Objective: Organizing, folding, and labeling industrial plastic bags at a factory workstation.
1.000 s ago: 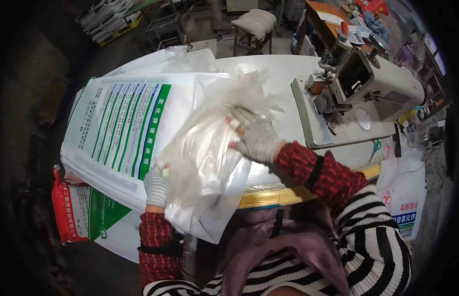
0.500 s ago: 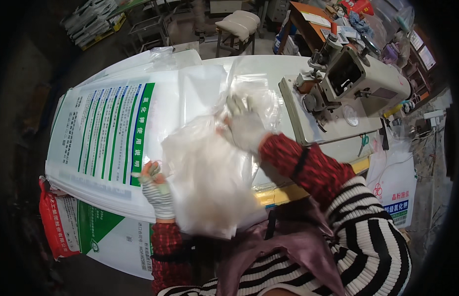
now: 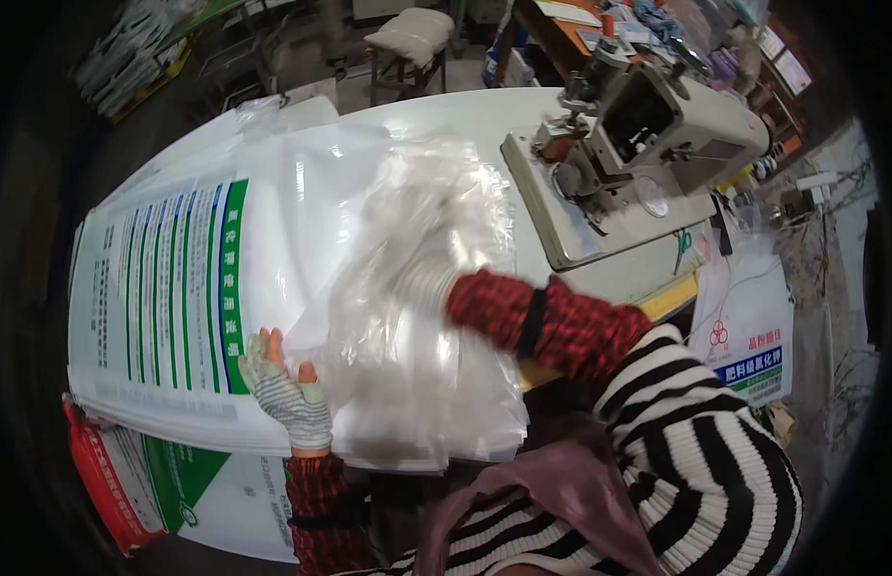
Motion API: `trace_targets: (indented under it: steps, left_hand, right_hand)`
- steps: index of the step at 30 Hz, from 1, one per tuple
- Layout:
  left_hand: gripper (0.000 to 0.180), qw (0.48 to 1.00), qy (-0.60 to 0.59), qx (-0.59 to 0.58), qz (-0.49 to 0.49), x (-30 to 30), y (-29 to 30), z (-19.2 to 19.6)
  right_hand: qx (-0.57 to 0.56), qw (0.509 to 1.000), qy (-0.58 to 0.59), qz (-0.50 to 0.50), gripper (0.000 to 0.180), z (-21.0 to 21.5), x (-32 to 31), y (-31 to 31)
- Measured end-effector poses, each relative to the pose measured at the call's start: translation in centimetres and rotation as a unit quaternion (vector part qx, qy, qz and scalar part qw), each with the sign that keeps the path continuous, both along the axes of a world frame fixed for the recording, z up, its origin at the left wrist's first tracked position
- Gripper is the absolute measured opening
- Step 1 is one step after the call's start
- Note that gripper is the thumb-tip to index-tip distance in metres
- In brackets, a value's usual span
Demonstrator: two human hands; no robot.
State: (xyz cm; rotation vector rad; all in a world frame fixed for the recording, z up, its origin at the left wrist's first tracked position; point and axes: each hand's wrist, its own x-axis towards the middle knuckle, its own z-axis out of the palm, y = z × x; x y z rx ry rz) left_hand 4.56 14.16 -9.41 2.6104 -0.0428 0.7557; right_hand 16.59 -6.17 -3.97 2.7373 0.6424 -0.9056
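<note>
My left hand (image 3: 290,394), in a striped glove with bare fingertips, lies on a printed white woven sack (image 3: 201,298) near its green band. Its fingers are apart and hold nothing. Clear plastic liner bags (image 3: 407,384) lie crumpled in a layered pile over the right part of the sacks. My right hand (image 3: 427,274) is on this plastic, blurred by motion, and its fingers are smeared or covered by film, so I cannot see whether they grip it.
A sewing machine (image 3: 647,154) stands on the table's right side, with green-handled scissors (image 3: 683,248) beside its base. Printed sacks (image 3: 753,326) hang at the right edge. A red bag (image 3: 105,475) lies below the table at left. A cushioned stool (image 3: 410,38) stands beyond.
The plastic has gone from a bunched, blurred heap to a flatter spread. My right hand has moved over it, further from clear sight. My left hand's fingers have opened out. The view has shifted.
</note>
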Motion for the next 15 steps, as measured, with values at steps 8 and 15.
trace_targets:
  steps: [8, 15]
  left_hand:
    - [0.056, 0.953, -0.085, -0.282, -0.068, -1.4, 1.1, -3.2]
    - [0.044, 0.924, -0.036, -0.381, -0.007, -1.7, 0.6, -4.0]
  right_hand:
    - [0.199, 0.950, -0.239, 0.037, 0.079, -3.5, -6.3, -13.9]
    - [0.302, 0.924, -0.229, 0.041, 0.065, -3.1, -8.0, -4.2]
